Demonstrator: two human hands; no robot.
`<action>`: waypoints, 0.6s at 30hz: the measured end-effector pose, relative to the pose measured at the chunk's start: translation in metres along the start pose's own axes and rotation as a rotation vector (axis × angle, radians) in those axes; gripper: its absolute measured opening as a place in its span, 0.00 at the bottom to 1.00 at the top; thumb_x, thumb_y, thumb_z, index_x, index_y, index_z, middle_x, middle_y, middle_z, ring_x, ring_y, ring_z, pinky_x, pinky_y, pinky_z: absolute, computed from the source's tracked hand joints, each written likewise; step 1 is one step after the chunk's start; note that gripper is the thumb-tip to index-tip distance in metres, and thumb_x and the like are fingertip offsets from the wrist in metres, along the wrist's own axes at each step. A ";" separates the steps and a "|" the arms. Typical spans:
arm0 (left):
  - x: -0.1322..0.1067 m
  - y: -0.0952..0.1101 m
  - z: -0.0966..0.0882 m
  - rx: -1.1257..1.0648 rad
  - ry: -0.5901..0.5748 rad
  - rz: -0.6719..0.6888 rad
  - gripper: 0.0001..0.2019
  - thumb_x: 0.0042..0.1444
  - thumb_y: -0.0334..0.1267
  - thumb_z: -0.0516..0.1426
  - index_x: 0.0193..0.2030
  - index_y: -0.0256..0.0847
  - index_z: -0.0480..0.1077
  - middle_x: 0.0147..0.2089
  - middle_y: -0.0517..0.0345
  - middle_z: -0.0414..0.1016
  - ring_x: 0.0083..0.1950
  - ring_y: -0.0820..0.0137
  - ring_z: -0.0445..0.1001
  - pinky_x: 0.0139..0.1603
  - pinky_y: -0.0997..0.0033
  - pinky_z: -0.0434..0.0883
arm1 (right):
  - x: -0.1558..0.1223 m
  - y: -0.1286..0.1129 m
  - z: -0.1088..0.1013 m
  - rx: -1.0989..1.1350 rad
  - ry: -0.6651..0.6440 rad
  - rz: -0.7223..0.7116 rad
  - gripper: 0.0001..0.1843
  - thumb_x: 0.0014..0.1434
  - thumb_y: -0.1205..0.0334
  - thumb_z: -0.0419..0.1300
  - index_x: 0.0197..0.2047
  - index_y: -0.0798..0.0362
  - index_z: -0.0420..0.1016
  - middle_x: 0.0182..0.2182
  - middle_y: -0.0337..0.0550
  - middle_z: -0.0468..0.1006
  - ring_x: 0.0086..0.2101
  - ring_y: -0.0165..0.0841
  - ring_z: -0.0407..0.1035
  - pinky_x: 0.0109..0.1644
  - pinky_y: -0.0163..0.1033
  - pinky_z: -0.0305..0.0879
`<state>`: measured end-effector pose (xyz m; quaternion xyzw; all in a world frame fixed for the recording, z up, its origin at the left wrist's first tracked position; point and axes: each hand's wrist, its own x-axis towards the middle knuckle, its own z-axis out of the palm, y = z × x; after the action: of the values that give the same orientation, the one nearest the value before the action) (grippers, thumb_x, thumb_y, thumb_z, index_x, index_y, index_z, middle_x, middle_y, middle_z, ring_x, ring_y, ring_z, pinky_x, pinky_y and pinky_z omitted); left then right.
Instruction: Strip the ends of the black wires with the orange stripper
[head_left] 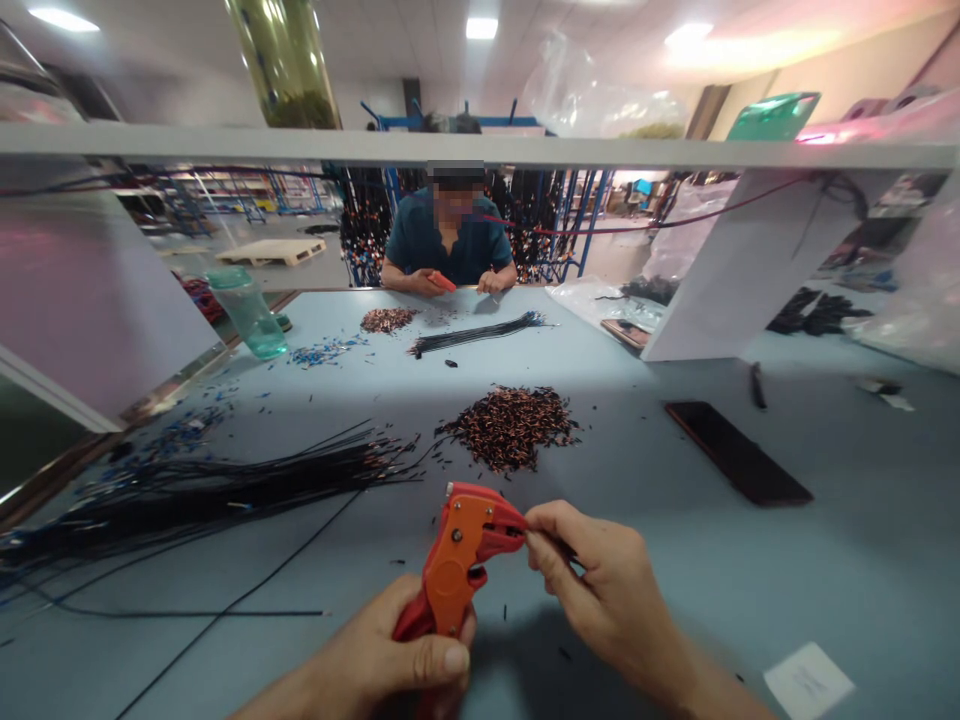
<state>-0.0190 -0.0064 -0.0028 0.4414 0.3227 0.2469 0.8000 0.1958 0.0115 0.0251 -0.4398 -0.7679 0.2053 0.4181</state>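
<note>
The left hand [420, 650], at six o'clock and nearest the camera, wraps its fingers around the lower grip of a pistol-shaped, orange-and-red wire stripper [451, 560], thumb across the handle, the tool upright with its nose toward three o'clock. It looks rigid, fairly light and sturdy, best gripped low on the handle. At the nose, the right hand [607, 575], its forearm slanting in from five o'clock, pinches thumb against forefinger on a thin, dark, probably flexible strand [574, 559] mostly hidden by the fingers.
</note>
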 end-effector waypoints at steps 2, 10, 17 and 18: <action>0.001 0.000 0.003 -0.015 0.017 -0.004 0.19 0.47 0.50 0.64 0.26 0.39 0.62 0.15 0.64 0.63 0.15 0.77 0.61 0.20 0.77 0.61 | 0.000 0.002 0.002 -0.035 0.005 -0.008 0.09 0.63 0.66 0.50 0.32 0.52 0.68 0.17 0.31 0.63 0.17 0.25 0.59 0.23 0.31 0.55; 0.000 -0.002 0.012 -0.013 0.115 0.004 0.23 0.43 0.56 0.65 0.25 0.40 0.60 0.11 0.70 0.57 0.11 0.80 0.56 0.12 0.81 0.54 | 0.000 0.002 0.005 -0.035 -0.003 -0.027 0.11 0.64 0.67 0.47 0.33 0.52 0.67 0.18 0.32 0.62 0.17 0.26 0.57 0.23 0.32 0.53; -0.001 -0.004 0.006 -0.020 0.123 -0.007 0.24 0.41 0.56 0.66 0.26 0.41 0.59 0.12 0.71 0.57 0.11 0.81 0.55 0.12 0.81 0.55 | 0.000 0.004 0.006 -0.008 0.006 0.007 0.10 0.65 0.65 0.48 0.34 0.52 0.67 0.19 0.32 0.63 0.18 0.27 0.58 0.23 0.32 0.54; -0.001 -0.002 0.005 -0.010 0.116 -0.001 0.24 0.41 0.56 0.66 0.26 0.40 0.60 0.13 0.70 0.59 0.12 0.80 0.57 0.13 0.81 0.57 | 0.000 0.005 0.007 -0.002 0.002 0.014 0.10 0.65 0.65 0.48 0.34 0.52 0.67 0.19 0.32 0.64 0.18 0.27 0.59 0.24 0.31 0.55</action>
<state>-0.0155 -0.0106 -0.0027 0.4220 0.3677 0.2734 0.7823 0.1926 0.0139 0.0179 -0.4459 -0.7644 0.2071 0.4171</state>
